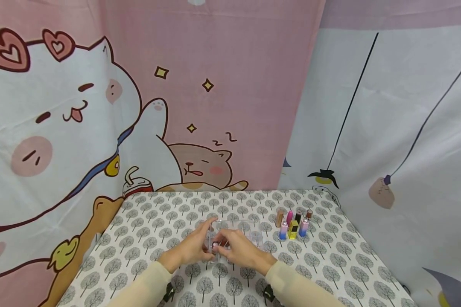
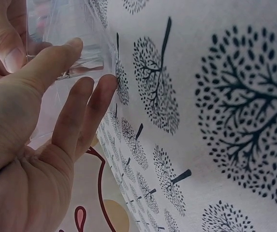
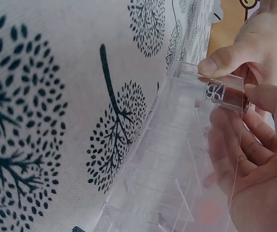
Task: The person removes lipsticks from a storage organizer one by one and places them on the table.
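A clear plastic organizer (image 1: 253,232) with dividers rests on the table in front of the person. At its left end the left hand (image 1: 194,245) grips it, thumb on the near side and fingers spread along the end. The right hand (image 1: 240,249) reaches over the organizer and pinches a lipstick tube (image 3: 230,95) by its dark reddish end, between thumb and fingers. A silvery bow mark shows on the tube's middle. The tube's other end stands inside the leftmost compartment, close to the left thumb (image 3: 218,65).
Several lipsticks stand in a group right of the organizer, among them a gold one (image 1: 293,230), a pink-and-blue one (image 1: 283,230) and a magenta one (image 1: 290,216). A tree-print cloth (image 1: 146,221) covers the table. Cartoon-printed curtains (image 1: 234,85) hang behind and at both sides.
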`<action>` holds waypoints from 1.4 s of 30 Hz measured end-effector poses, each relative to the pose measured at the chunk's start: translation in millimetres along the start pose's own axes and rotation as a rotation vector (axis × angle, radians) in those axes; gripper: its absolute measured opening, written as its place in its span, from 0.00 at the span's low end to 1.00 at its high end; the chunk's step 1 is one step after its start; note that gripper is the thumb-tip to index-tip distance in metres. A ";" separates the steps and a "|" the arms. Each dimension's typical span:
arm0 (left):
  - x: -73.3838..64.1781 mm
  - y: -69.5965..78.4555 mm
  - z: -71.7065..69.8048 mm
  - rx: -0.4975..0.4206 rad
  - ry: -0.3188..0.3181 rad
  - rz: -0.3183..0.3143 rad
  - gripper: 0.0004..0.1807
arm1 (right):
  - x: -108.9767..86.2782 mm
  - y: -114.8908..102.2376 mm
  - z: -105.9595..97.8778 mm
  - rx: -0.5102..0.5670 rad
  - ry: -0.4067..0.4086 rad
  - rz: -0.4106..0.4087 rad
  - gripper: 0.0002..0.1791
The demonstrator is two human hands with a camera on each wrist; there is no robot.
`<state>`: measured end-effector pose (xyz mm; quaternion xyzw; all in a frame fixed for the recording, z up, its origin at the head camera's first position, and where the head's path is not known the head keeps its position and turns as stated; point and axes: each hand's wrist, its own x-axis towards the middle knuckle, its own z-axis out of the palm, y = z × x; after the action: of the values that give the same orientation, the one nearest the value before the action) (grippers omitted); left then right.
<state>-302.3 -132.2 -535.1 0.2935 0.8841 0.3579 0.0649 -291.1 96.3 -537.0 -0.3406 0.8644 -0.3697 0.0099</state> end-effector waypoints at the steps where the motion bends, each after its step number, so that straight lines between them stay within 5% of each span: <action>1: -0.1 0.1 0.1 -0.001 -0.001 -0.001 0.74 | -0.3 -0.3 -0.1 0.005 0.002 0.003 0.12; 17: 0.1 3.3 -0.6 -0.012 -0.002 -0.012 0.74 | -3.6 -6.6 -11.9 0.009 0.088 -0.037 0.15; 42: -0.2 3.8 1.0 -0.043 -0.003 -0.055 0.76 | -25.5 3.2 -56.9 -0.111 0.275 -0.074 0.14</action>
<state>-300.1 -129.6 -533.3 0.2682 0.8837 0.3746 0.0823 -288.7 149.1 -503.7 -0.3183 0.8636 -0.3645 -0.1412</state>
